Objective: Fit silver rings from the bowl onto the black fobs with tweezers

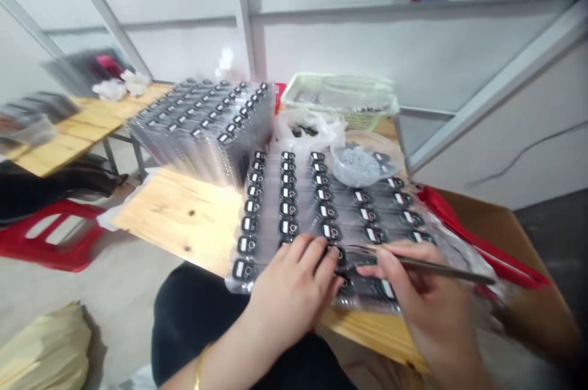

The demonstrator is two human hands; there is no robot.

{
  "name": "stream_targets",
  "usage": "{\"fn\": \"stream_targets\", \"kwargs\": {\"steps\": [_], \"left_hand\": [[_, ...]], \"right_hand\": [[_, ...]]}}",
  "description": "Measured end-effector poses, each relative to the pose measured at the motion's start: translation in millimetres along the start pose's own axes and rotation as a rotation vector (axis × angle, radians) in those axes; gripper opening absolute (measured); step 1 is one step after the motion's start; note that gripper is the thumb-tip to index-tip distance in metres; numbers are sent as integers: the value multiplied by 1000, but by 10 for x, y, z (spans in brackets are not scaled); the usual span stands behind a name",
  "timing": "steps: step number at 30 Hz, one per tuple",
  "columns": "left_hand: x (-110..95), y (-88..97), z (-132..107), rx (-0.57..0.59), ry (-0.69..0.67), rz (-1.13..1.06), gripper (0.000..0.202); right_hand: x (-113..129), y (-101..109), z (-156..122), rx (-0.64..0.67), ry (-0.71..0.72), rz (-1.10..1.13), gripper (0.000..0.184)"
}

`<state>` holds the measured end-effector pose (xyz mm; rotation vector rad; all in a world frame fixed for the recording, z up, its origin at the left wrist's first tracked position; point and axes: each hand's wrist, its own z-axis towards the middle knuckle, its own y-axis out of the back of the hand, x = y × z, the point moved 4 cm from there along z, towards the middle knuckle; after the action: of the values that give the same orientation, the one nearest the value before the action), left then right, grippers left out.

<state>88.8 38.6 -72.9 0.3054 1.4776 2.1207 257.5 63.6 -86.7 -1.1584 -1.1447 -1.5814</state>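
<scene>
"What carries everything?"

"The pale wooden desk (pixel 165 209) with dark knots. A tall block of filled, clear plastic trays (pixel 197 160) stands toward its far left, and one broad, clear plastic tray (pixel 269 212) lies flat in front of the person. I'd press that one gently, since its near side is close to the desk's front edge."

"What about the bowl?"

"The round, see-through plastic bowl (pixel 358 183) sits at the tray's far end. It looks light, so a nudge to the tray might upset it."

"And the hands?"

"The left hand (pixel 296 277) lies palm down over the near rows, fingers bent onto them; I can't tell whether it pinches anything. The right hand (pixel 427 292) grasps slim, dark metal tweezers (pixel 441 269), the tips near the left fingers."

"How should those be used?"

"Low and nearly level, I'd say, with a light pinch; a hard squeeze could fling something small. The left fingers do best as a steady brace, just clear of the points."

"Where are the small parts?"

"The rounded black pieces with white rectangles (pixel 329 231) sit in columns in the tray, some under the left fingers. The tiny grey bits (pixel 358 161) are heaped in the bowl."
</scene>
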Motion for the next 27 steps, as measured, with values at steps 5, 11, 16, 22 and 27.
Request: {"fn": "stream_targets", "kwargs": {"steps": [5, 11, 16, 22, 27], "left_hand": [[18, -24, -11, 7, 16, -27, 33], [25, 16, -19, -44, 12, -38, 30], [42, 44, 5, -51, -23, -33, 29], [74, 166, 27, -84, -39, -72, 31], [154, 264, 53, -18, -42, -144, 31]], "right_hand": [[29, 83, 62, 31, -69, -40, 13], [101, 222, 87, 83, -272, 229, 18], [262, 432, 296, 74, -239, 174, 24], [364, 505, 931, -42, -108, 126, 22], [386, 228, 1399, 27, 209, -152, 12]]}}
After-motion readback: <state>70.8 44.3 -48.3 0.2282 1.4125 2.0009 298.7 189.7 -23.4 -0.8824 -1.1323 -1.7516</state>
